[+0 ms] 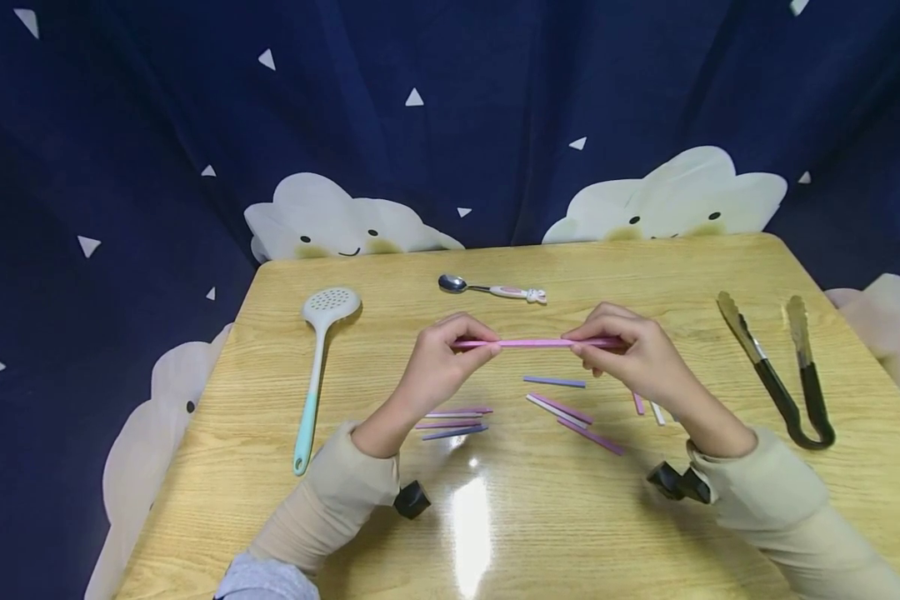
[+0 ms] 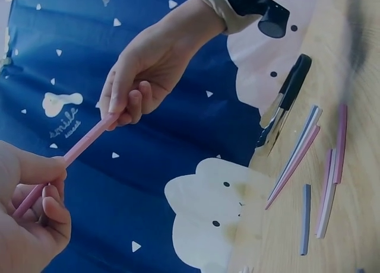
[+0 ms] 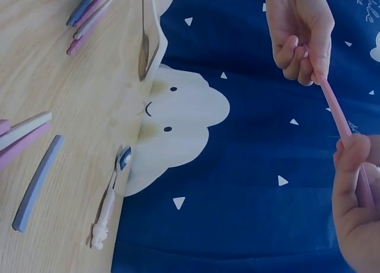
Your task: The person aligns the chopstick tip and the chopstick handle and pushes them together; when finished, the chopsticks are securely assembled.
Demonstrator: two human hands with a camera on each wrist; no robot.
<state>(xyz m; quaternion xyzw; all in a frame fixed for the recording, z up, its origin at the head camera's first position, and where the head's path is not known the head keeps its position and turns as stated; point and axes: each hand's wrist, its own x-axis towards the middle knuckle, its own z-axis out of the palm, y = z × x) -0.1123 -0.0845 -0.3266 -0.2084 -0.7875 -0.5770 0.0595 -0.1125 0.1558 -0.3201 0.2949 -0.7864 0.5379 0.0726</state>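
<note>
Both hands hold one thin pink stick level above the table, in the head view's middle. My left hand pinches its left part between thumb and fingers. Farther right, the right hand pinches the other part, leaving a bare stretch between. In the left wrist view the stick slants up from the left hand to the right hand. Below it on the table lies a blue-purple stick. Near that are a white stick and pink sticks. Another pink stick is partly hidden by the right hand.
Several pink, white and blue-grey sticks lie near the left forearm. A slotted skimmer lies at left, a small spoon at the back, and black-handled tongs at right. A dark blue curtain hangs behind the table.
</note>
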